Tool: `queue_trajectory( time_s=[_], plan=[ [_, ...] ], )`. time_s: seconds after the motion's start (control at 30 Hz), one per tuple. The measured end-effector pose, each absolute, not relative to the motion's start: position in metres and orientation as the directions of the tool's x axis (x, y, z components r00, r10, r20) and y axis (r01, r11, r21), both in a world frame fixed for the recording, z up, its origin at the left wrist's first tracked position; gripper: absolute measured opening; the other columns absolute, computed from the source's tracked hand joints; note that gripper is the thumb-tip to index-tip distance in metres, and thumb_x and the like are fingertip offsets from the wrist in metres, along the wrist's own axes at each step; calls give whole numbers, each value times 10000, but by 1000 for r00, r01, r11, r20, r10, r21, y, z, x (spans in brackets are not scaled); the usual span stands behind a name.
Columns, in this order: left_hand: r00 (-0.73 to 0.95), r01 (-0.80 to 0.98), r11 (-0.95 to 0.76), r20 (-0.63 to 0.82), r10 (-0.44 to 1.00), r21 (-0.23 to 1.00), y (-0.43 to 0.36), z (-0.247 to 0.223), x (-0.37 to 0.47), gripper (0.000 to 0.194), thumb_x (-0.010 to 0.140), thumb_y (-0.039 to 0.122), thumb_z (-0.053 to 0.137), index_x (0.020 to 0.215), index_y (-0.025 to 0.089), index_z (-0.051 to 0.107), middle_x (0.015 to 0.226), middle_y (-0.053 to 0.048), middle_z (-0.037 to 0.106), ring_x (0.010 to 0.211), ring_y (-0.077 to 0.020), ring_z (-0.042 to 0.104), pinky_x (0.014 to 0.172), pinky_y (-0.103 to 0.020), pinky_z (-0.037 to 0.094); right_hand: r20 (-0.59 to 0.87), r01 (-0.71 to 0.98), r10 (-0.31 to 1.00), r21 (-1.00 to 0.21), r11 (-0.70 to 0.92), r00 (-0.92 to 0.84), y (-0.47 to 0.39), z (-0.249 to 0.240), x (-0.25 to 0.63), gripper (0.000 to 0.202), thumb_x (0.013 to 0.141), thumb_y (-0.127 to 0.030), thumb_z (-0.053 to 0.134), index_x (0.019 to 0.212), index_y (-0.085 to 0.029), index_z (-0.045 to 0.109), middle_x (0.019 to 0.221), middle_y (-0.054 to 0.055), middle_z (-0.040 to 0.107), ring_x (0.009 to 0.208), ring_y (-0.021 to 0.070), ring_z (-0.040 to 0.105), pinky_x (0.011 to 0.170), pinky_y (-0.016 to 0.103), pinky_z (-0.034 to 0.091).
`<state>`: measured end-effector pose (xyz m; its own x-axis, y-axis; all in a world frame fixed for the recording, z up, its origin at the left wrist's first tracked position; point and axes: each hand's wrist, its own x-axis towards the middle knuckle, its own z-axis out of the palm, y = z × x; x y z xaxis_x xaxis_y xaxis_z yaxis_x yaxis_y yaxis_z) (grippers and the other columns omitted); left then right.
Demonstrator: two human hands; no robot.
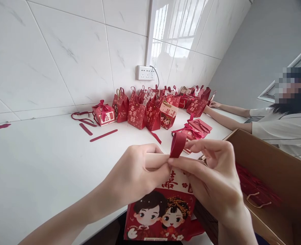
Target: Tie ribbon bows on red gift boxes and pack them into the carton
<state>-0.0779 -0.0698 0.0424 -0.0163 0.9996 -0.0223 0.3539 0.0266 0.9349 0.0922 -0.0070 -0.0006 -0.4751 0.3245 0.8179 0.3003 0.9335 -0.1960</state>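
The left hand (140, 170) is clamping the top edge of a red gift box (160, 217) between thumb and fingers; the right hand (214, 177) is pinching that same top beside the base of a ribbon loop (179, 143); the gift box is hanging below both hands, before the white table (50, 170); other red boxes (136, 114) are standing near the tiled wall (63, 51); an open carton (275, 149) is sitting at right.

The left hand (140, 172) could pass leftward over the table (38, 170); red bags (137, 115) stand in the way ahead, and a cardboard box (273, 151) blocks the right.
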Motion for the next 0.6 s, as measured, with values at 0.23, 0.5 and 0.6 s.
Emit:
queue_trajectory(
  time_s=[0.23,0.5,0.6],
  plan=[
    [-19,368,5,2,1000,930,-70,42,-78,253,743,228,547,521,150,454,586,34,428,496,-48,368,395,-139,288,797,299,373,-253,920,-475,-10,5,87,310,816,-41,527,936,-283,678,1005,54,459,970,192,554,685,294,558],
    [-13,325,47,-45,999,945,-70,37,-79,185,736,287,580,610,165,520,605,29,455,512,-67,371,411,-167,290,818,277,380,-280,919,-433,-8,4,92,270,796,-46,574,932,-252,685,1071,68,494,1008,217,565,842,416,547],
    [-13,321,46,-44,999,946,-71,40,-79,213,747,308,572,602,165,512,583,29,445,509,-70,377,410,-166,294,831,292,352,-241,926,-432,-11,2,91,305,817,-52,544,964,-279,685,1087,72,497,1004,221,573,760,375,579]
  ],
)
